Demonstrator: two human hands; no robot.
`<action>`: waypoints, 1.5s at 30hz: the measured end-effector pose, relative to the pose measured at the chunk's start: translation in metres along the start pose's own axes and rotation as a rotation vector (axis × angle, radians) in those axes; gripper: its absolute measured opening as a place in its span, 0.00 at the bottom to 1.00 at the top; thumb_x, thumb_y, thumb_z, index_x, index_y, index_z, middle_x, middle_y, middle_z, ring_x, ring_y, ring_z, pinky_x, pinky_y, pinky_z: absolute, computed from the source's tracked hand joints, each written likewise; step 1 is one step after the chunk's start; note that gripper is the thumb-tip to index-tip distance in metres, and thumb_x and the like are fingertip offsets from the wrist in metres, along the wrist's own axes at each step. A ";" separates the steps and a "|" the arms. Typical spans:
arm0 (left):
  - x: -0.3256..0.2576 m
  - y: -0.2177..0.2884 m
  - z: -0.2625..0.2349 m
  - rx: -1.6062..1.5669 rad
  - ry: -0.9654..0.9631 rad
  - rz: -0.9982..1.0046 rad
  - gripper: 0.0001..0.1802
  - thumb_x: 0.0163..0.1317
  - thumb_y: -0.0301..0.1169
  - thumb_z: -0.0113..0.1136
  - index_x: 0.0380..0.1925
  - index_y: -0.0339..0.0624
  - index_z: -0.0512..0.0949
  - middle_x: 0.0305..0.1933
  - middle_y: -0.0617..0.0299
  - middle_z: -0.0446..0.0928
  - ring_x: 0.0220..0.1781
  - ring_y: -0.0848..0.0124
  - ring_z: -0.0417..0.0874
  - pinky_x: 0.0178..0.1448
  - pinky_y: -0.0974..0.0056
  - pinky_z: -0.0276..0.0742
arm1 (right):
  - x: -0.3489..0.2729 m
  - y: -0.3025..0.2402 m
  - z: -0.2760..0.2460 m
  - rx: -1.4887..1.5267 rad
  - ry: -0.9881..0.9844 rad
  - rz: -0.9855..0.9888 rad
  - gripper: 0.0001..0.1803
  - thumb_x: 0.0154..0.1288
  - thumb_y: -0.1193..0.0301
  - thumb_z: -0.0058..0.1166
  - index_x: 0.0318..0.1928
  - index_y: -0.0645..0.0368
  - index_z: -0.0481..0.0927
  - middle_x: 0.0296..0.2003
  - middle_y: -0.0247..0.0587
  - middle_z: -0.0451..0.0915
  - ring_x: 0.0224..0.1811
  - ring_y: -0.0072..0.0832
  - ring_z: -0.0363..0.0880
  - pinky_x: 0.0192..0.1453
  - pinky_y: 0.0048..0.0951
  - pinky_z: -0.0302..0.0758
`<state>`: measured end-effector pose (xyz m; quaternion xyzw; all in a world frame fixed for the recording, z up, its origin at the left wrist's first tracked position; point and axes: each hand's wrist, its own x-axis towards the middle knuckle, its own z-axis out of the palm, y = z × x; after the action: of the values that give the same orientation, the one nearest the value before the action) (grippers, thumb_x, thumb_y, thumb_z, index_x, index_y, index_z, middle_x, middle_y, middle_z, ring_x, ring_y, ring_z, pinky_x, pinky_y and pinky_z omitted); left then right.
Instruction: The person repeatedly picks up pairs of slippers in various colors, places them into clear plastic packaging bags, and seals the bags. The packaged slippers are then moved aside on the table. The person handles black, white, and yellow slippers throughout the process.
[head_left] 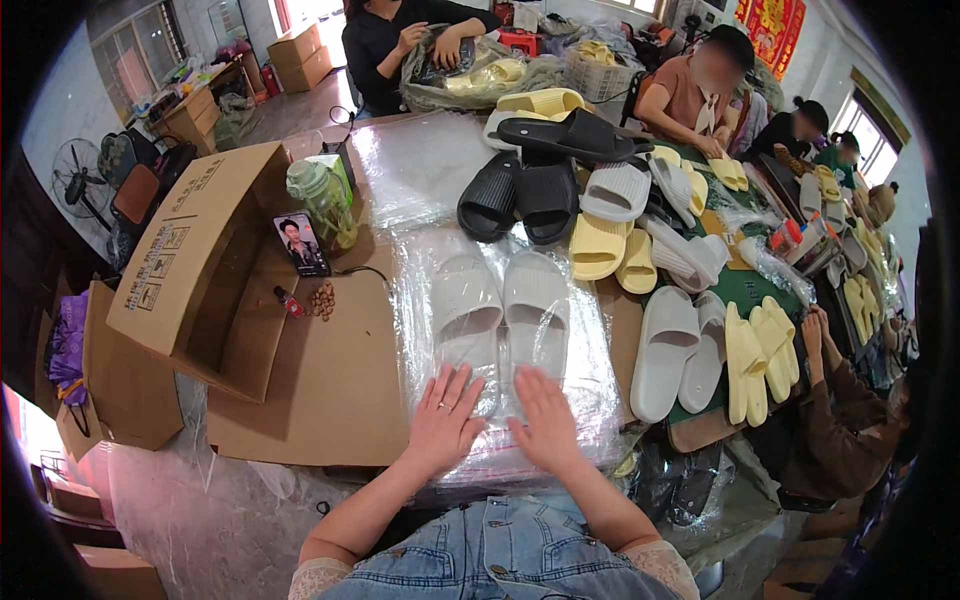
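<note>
Faded blue denim clothing (480,555), seamed and buttoned, fills the foreground before the near edge of a brown cardboard-covered table (320,405), where a worker's left hand (443,425) and right hand (548,425) lie palm-down, fingers extended and gripping nothing. Just beyond the fingertips, a pair of light grey, broad-strapped slippers (468,310) lies side by side, toes toward the far edge, beneath glossy, wrinkled clear plastic (592,365) whose glare partly veils them. Ribbed black slippers (545,205) and smooth pale yellow slippers (598,250) crowd the space beyond and to the right. Toward the left edge, an open brown cardboard box (195,260) stands beside an upright smartphone (300,243), a translucent green bottle (328,205) and a small heap of brown nuts (322,300). Co-workers sit past the far and right edges.
</note>
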<state>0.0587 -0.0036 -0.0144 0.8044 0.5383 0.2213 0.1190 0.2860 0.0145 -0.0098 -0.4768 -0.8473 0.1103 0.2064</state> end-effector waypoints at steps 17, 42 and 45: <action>-0.001 0.000 0.002 0.024 0.024 -0.006 0.34 0.70 0.46 0.55 0.74 0.49 0.65 0.83 0.54 0.52 0.85 0.49 0.47 0.83 0.42 0.46 | 0.005 -0.036 -0.024 0.092 0.022 -0.018 0.46 0.70 0.51 0.56 0.77 0.66 0.55 0.77 0.60 0.56 0.81 0.53 0.50 0.82 0.54 0.48; -0.001 0.001 0.000 -0.041 0.028 -0.003 0.34 0.68 0.41 0.58 0.72 0.45 0.67 0.82 0.50 0.55 0.83 0.45 0.50 0.82 0.42 0.49 | -0.057 -0.002 -0.007 1.023 0.047 0.664 0.29 0.70 0.74 0.60 0.67 0.74 0.68 0.55 0.51 0.81 0.54 0.35 0.83 0.57 0.31 0.81; -0.001 0.000 0.000 -0.041 0.049 0.010 0.33 0.67 0.41 0.58 0.71 0.43 0.68 0.81 0.48 0.56 0.83 0.44 0.51 0.82 0.43 0.51 | -0.045 -0.008 -0.019 1.461 0.154 0.816 0.29 0.76 0.74 0.54 0.69 0.77 0.62 0.59 0.56 0.78 0.60 0.39 0.81 0.62 0.34 0.80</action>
<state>0.0586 -0.0050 -0.0150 0.7989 0.5323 0.2523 0.1210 0.3091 -0.0281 -0.0012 -0.4985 -0.3075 0.6644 0.4644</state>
